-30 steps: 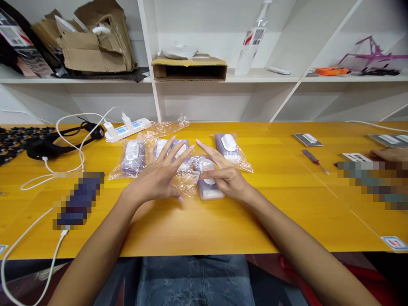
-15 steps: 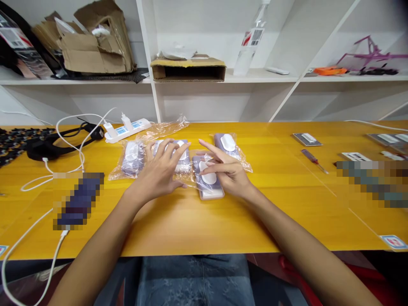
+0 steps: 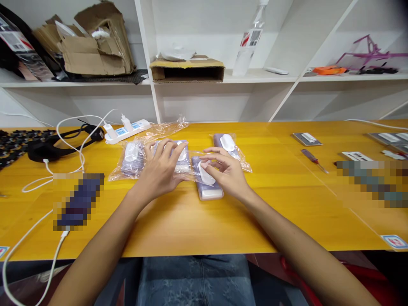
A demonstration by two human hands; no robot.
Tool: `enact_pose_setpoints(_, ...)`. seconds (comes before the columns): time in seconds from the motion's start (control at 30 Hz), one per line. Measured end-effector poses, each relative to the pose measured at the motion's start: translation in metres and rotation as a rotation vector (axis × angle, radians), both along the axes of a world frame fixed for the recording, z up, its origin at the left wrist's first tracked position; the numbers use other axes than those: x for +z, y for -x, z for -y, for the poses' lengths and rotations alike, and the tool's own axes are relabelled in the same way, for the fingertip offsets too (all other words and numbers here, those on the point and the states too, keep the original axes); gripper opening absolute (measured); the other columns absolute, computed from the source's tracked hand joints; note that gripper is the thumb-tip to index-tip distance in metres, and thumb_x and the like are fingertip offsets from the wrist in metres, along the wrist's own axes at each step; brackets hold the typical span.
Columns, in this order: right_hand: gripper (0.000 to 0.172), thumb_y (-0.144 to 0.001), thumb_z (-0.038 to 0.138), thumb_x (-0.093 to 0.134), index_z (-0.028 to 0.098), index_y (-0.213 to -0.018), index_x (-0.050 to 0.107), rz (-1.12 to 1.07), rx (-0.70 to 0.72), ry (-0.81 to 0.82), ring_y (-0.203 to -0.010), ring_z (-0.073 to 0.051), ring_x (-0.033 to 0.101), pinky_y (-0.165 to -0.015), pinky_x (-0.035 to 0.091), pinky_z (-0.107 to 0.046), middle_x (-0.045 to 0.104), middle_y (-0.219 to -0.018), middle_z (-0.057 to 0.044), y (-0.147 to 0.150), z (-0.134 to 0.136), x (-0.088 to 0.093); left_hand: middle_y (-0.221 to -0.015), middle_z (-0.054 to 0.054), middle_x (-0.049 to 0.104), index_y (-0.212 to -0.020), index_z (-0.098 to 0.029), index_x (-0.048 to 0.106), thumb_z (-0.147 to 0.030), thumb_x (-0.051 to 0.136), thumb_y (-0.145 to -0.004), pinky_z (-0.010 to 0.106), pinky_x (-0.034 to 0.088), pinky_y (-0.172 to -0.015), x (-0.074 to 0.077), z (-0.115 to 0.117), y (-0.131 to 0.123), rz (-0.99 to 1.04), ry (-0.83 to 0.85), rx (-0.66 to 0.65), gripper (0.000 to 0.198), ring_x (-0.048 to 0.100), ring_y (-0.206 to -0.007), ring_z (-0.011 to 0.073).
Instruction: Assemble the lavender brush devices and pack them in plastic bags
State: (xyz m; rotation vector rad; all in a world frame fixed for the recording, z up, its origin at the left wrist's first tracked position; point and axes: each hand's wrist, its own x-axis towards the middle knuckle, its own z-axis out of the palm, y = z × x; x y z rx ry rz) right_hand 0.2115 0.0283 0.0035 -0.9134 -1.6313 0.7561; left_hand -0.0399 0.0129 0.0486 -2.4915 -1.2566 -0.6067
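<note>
Several purple-grey box-like items with white oval pieces on top lie mid-table. My left hand [image 3: 161, 168] arches over one bagged item [image 3: 181, 158], fingers apart; its thumb is partly hidden. At its left lies another bagged item [image 3: 132, 157]. My right hand [image 3: 228, 170] is at the nearest item [image 3: 210, 192], with thumb and fingertips closed on thin clear film over its white oval [image 3: 207, 175]. That clear plastic bag [image 3: 195, 172] stretches from the left hand toward the right fingers. Behind the right hand is one more bagged item [image 3: 227, 143].
A power strip [image 3: 127, 131] with white cables and black headgear [image 3: 47, 148] lie at left, near a blurred dark device [image 3: 78, 197]. To the right are a screwdriver [image 3: 314, 160] and a grey plate [image 3: 307, 139]. White shelves [image 3: 197, 102] rise behind, with cardboard boxes and a bottle [image 3: 250, 44].
My right fingers have curled in from a spread, pointing pose and closed at the film over the white oval. My left thumb has drawn inward; that hand has otherwise hardly moved.
</note>
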Motion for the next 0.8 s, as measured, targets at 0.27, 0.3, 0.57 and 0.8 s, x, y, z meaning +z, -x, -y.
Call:
enact_pose_setpoints(0.27,0.058,-0.094,0.035,0.089,0.029,-0.149,0.073,0.263,0.061,-0.207,-0.123,-0.031,0.071,-0.112,0.058,-0.053,0.075,-0.134,-0.011,-0.004,0.002,0.005,-0.153,0.024,0.062,-0.173,-0.023,0.032,-0.048,0.072,-0.103,0.068,0.027,-0.126,-0.006,-0.002,-0.003,-0.003,-0.027,0.012,0.084,0.05,-0.153,0.0445)
enact_pose_setpoints(0.3,0.064,-0.093,0.039,0.09,0.03,-0.153,0.07,0.283,0.071,-0.213,-0.131,-0.033,0.068,-0.118,0.054,-0.057,0.073,-0.14,-0.012,-0.005,0.003,0.007,-0.153,0.023,0.062,-0.173,-0.024,0.032,-0.048,0.072,-0.103,0.068,0.027,-0.127,-0.007,-0.002,-0.003,0.003,-0.034,0.016,0.084,0.05,-0.152,0.0443)
enact_pose_setpoints(0.57,0.025,-0.096,0.035,0.078,0.03,-0.121,0.08,-0.093,0.071,-0.051,-0.137,-0.03,0.068,-0.116,0.056,-0.05,0.074,-0.137,-0.009,-0.01,-0.005,0.006,-0.154,0.025,0.062,-0.17,-0.022,0.037,-0.044,0.077,-0.1,0.069,0.027,-0.126,-0.005,-0.003,-0.001,0.024,-0.065,0.07,0.083,0.05,-0.152,0.0458)
enact_pose_setpoints(0.8,0.045,-0.087,0.033,0.07,0.024,-0.131,0.067,0.276,-0.235,0.049,-0.118,-0.034,0.071,-0.104,0.06,-0.057,0.071,-0.136,-0.015,-0.017,-0.02,-0.011,-0.16,0.027,0.055,-0.172,-0.02,0.034,-0.04,0.082,-0.095,0.07,0.026,-0.127,-0.004,-0.01,0.011,0.076,-0.071,0.135,0.093,0.048,-0.154,0.0497)
